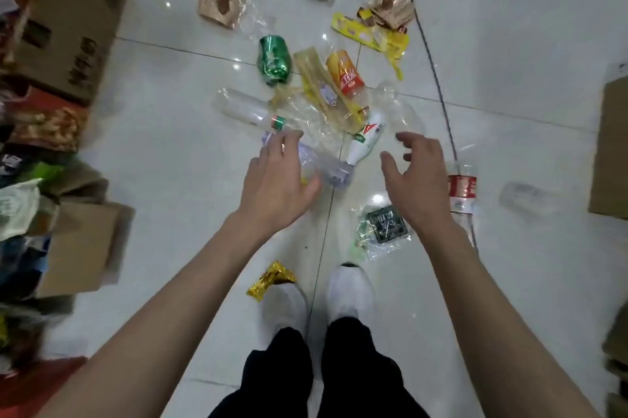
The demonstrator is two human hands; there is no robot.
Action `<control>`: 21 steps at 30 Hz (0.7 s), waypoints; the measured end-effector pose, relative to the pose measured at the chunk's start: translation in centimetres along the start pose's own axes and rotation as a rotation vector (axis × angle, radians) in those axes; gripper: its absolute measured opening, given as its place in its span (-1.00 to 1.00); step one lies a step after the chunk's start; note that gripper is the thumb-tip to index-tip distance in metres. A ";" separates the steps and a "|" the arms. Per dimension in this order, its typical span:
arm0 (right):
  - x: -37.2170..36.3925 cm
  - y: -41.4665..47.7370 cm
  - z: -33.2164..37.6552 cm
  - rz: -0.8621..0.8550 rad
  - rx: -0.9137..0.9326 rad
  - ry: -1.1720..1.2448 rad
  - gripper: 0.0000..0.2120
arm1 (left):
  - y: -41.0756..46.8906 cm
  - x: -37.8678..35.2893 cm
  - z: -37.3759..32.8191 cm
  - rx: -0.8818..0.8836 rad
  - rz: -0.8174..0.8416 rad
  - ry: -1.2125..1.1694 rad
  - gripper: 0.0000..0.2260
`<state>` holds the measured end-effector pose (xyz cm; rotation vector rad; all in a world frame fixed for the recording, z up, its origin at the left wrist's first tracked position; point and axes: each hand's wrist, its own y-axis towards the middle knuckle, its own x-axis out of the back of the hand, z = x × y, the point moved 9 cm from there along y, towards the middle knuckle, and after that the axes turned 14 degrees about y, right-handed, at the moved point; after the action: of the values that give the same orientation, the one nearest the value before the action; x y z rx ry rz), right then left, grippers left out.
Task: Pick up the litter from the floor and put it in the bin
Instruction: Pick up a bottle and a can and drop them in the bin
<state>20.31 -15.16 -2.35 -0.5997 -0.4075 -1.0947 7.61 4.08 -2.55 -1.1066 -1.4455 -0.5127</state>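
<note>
Litter lies scattered over the white tiled floor. My left hand (pixel 277 183) hovers open over a crushed clear plastic bottle (pixel 326 169). My right hand (pixel 413 176) is open too, just right of a small white bottle (pixel 365 142). Further off lie a crushed green can (pixel 274 59), an orange-red can (pixel 345 72), yellow wrappers (pixel 370 33) and clear plastic film (pixel 394 105). A gold wrapper (pixel 272 280) sits by my left shoe. A dark packet in clear wrap (pixel 385 225) lies under my right forearm. No bin is clearly visible.
Cardboard boxes (pixel 68 9) and piled bags and packaging (pixel 40 152) fill the left side. A red-labelled clear bottle (pixel 461 195) and another clear bottle (pixel 526 198) lie at the right, beside flat cardboard (pixel 611 145). My white shoes (pixel 348 292) stand below the litter.
</note>
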 end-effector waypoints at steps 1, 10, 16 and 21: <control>-1.8 1.2 -1.7 0.007 0.006 -0.020 -0.58 | 0.9 -2.5 0.2 -0.035 0.007 0.039 -0.39; -12.0 10.1 -11.9 -0.043 -0.062 -0.181 -0.39 | 5.2 -18.1 3.8 -0.079 0.052 0.307 -0.12; -14.7 12.1 -13.8 -0.107 -0.121 -0.213 -0.24 | 5.7 -20.9 4.5 -0.089 0.075 0.195 -0.13; -14.8 12.1 -14.4 -0.074 -0.204 -0.123 -0.22 | 5.7 -21.5 4.3 -0.056 0.129 0.236 -0.01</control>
<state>25.48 -10.00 -25.10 -0.8410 -0.4299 -1.1824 7.27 3.12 -25.17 -1.1347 -1.1540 -0.5742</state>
